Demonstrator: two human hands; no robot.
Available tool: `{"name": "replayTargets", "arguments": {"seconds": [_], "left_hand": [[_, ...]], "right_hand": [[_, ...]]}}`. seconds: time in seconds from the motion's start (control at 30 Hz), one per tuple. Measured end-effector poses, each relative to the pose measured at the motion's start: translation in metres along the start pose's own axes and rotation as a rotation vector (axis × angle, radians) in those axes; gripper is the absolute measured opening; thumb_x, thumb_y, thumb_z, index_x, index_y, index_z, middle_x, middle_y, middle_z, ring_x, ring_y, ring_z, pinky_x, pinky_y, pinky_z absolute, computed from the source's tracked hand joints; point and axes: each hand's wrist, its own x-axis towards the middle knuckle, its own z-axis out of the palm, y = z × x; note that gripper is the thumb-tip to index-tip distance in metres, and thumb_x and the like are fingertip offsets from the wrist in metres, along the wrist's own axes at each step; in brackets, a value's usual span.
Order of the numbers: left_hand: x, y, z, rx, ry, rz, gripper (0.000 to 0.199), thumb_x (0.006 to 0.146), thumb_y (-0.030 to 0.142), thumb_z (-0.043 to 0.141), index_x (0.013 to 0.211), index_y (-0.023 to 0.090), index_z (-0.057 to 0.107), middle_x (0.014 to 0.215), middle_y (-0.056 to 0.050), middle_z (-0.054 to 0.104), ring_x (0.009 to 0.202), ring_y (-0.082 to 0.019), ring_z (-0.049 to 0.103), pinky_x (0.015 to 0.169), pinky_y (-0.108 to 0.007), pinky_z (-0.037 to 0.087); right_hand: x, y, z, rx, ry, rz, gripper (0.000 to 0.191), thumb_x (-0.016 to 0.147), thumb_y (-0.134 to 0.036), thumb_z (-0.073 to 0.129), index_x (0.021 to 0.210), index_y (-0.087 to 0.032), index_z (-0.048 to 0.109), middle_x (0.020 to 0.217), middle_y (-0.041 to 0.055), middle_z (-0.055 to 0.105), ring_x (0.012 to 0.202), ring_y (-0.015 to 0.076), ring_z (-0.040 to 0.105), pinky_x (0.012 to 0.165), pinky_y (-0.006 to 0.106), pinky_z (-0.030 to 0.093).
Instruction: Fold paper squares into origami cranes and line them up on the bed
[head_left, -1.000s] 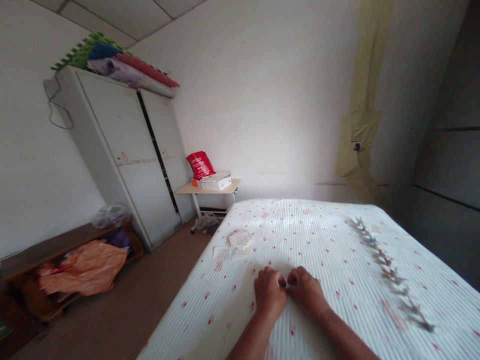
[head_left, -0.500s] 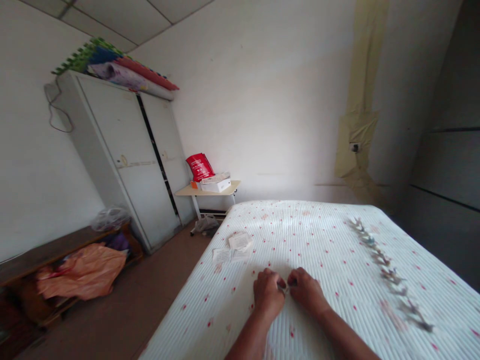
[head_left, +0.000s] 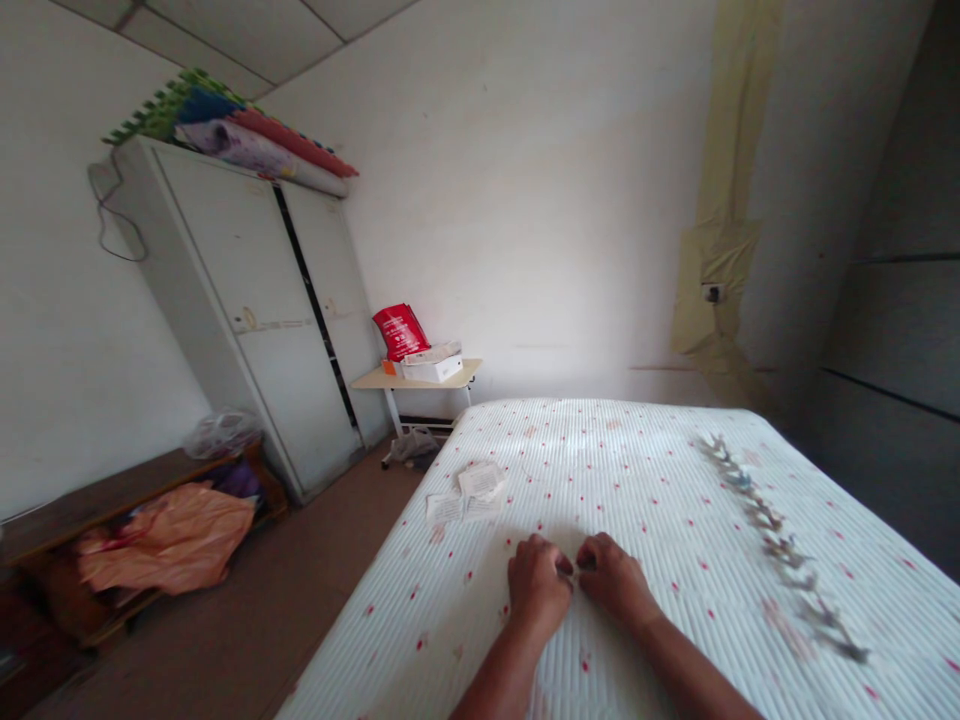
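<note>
Both hands meet over the middle of the bed's front part, fingertips nearly touching. My left hand (head_left: 538, 580) is closed, thumb and fingers pinching one side of a small piece of folded paper (head_left: 574, 569). Pinched on the other side of it is my right hand (head_left: 611, 575), fingers curled. Most of the paper is hidden by the fingers. Beyond my left hand, flat sheets of printed paper (head_left: 480, 490) lie overlapping on the quilted bed cover (head_left: 600, 470). Along the right side runs a row of several small folded paper figures (head_left: 780, 548), which look like cranes.
A small table (head_left: 367, 380) past the bed's far left corner bears a red bag (head_left: 401, 332) and a white box (head_left: 433, 370). Grey cabinets (head_left: 225, 270) stand at the left, near a low wooden bench (head_left: 90, 500) with an orange plastic bag (head_left: 169, 540).
Both hands keep almost the same place and pinch. The fingertips shift only slightly around the small paper, which shows a little less now.
</note>
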Motion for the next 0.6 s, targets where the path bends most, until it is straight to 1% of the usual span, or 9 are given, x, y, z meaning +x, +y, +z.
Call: {"name": "replayTargets", "arguments": {"seconds": [0.1, 0.17, 0.33, 0.4, 0.47, 0.6], "left_hand": [[0.0002, -0.0003, 0.0003, 0.008, -0.004, 0.010, 0.021, 0.068, 0.011, 0.051, 0.078, 0.022, 0.066, 0.097, -0.001, 0.062, 0.097, -0.016, 0.051, 0.084, -0.026, 0.037], [0.0002, 0.0007, -0.0001, 0.015, -0.006, 0.002, 0.021, 0.069, 0.011, 0.051, 0.078, 0.022, 0.066, 0.096, -0.001, 0.062, 0.097, -0.016, 0.051, 0.084, -0.026, 0.037], [-0.0005, 0.0043, -0.0027, 0.029, -0.020, -0.019, 0.015, 0.071, 0.017, 0.054, 0.078, 0.023, 0.066, 0.095, 0.000, 0.062, 0.095, -0.016, 0.052, 0.082, -0.026, 0.036], [-0.0010, 0.0052, -0.0037, 0.038, -0.019, -0.022, 0.014, 0.073, 0.019, 0.054, 0.078, 0.023, 0.066, 0.095, 0.000, 0.062, 0.095, -0.016, 0.052, 0.082, -0.026, 0.036], [-0.0014, 0.0053, -0.0042, 0.040, -0.019, -0.021, 0.014, 0.073, 0.019, 0.054, 0.078, 0.023, 0.066, 0.096, 0.000, 0.062, 0.096, -0.016, 0.052, 0.082, -0.026, 0.036], [-0.0014, 0.0039, -0.0034, 0.012, -0.018, -0.014, 0.016, 0.070, 0.015, 0.054, 0.078, 0.023, 0.066, 0.096, -0.001, 0.062, 0.097, -0.016, 0.052, 0.083, -0.025, 0.037]], "right_hand": [[0.0027, 0.0045, -0.0001, 0.025, -0.021, -0.008, 0.023, 0.063, 0.000, 0.047, 0.072, -0.017, 0.060, 0.082, 0.0017, 0.061, 0.072, 0.0107, 0.056, 0.061, 0.018, 0.033], [0.0031, 0.0052, 0.0005, 0.024, -0.021, -0.003, 0.022, 0.064, -0.001, 0.047, 0.073, -0.017, 0.060, 0.082, 0.0017, 0.061, 0.073, 0.0111, 0.057, 0.062, 0.019, 0.033], [-0.0004, 0.0011, 0.0038, -0.030, 0.014, -0.006, 0.007, 0.067, -0.016, 0.055, 0.072, -0.017, 0.060, 0.081, 0.0017, 0.060, 0.070, 0.0133, 0.056, 0.060, 0.022, 0.031], [-0.0014, -0.0006, 0.0043, -0.045, 0.031, -0.001, 0.007, 0.066, -0.018, 0.056, 0.072, -0.018, 0.060, 0.081, 0.0015, 0.060, 0.071, 0.0136, 0.056, 0.061, 0.023, 0.031], [-0.0017, -0.0013, 0.0036, -0.039, 0.032, -0.002, 0.007, 0.066, -0.016, 0.056, 0.072, -0.018, 0.059, 0.081, 0.0012, 0.060, 0.072, 0.0134, 0.056, 0.062, 0.022, 0.031], [-0.0009, 0.0005, 0.0010, -0.002, 0.012, -0.014, 0.015, 0.064, -0.007, 0.051, 0.072, -0.017, 0.059, 0.080, 0.0012, 0.060, 0.071, 0.0120, 0.056, 0.062, 0.021, 0.033]]}}
